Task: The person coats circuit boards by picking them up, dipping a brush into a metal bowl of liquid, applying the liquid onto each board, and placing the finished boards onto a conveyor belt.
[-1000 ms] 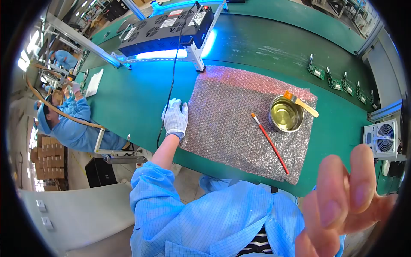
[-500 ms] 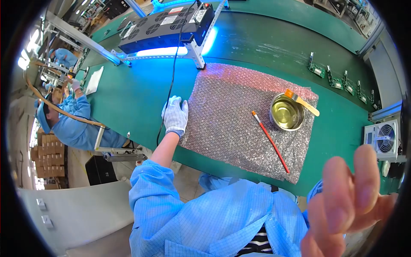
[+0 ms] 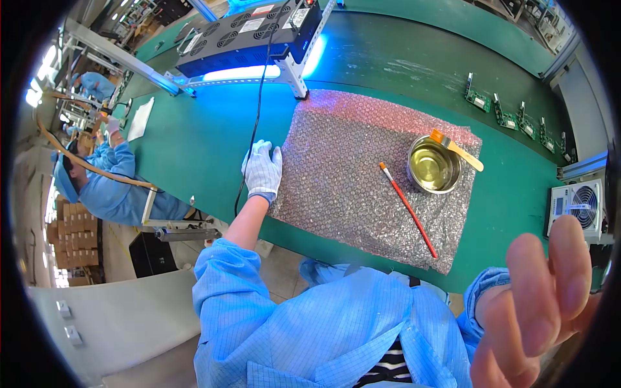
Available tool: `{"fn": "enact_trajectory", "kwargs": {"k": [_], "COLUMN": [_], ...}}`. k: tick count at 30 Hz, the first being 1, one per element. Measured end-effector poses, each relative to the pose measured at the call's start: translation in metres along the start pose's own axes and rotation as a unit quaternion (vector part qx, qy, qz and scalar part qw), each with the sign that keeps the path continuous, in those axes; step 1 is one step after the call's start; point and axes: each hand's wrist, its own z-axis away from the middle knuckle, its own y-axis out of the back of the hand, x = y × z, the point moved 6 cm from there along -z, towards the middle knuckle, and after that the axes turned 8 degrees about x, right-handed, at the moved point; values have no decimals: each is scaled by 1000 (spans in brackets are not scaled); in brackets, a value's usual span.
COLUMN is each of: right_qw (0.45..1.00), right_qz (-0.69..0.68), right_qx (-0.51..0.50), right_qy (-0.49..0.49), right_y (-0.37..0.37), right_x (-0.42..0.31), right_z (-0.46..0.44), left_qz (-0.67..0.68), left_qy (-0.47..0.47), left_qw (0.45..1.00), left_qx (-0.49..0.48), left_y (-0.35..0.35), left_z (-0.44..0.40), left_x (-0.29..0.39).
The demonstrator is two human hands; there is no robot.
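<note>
My left hand point(image 3: 263, 171), in a striped white glove, lies on the green table at the left edge of a bubble-wrap sheet point(image 3: 336, 174), its thumb apart and nothing seen in it. My bare right hand point(image 3: 540, 297) is raised close to the camera at the lower right, fingers apart and slightly bent, holding nothing. On the wrap stands a metal bowl point(image 3: 432, 169) of yellowish liquid. A wide brush with a wooden handle point(image 3: 467, 156) rests across its rim. Left of the bowl lies a thin red brush point(image 3: 414, 213).
A black fan unit point(image 3: 249, 35) glowing blue underneath stands at the back left, its black cable running beside my left hand. Small green circuit boards point(image 3: 508, 120) line the back right. A white device point(image 3: 576, 208) sits at the right. A co-worker point(image 3: 110, 187) is at the far left.
My right hand has shifted slightly to the right, and more of its blue sleeve shows. The view has tilted a little, so the table items sit slightly higher. My left hand stays by the wrap.
</note>
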Motion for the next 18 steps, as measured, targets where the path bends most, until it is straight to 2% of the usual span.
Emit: {"fn": "enact_trajectory", "kwargs": {"k": [9,11,18], "right_qw": [1000,1000,1000], "right_qz": [1,-2,-7], "right_qx": [0,-2,-4], "right_qy": [0,2,2], "right_y": [3,4,4], "right_x": [2,1,1], "right_z": [-1,-1,-3], "left_qz": [-7,-1,-6], "left_qy": [-5,-24,-20], "left_qw": [1000,999,999], "left_qx": [1,35,24], "left_y": [-4,1,1], "left_z": [-1,-2,-1], "left_x": [0,2,2]}}
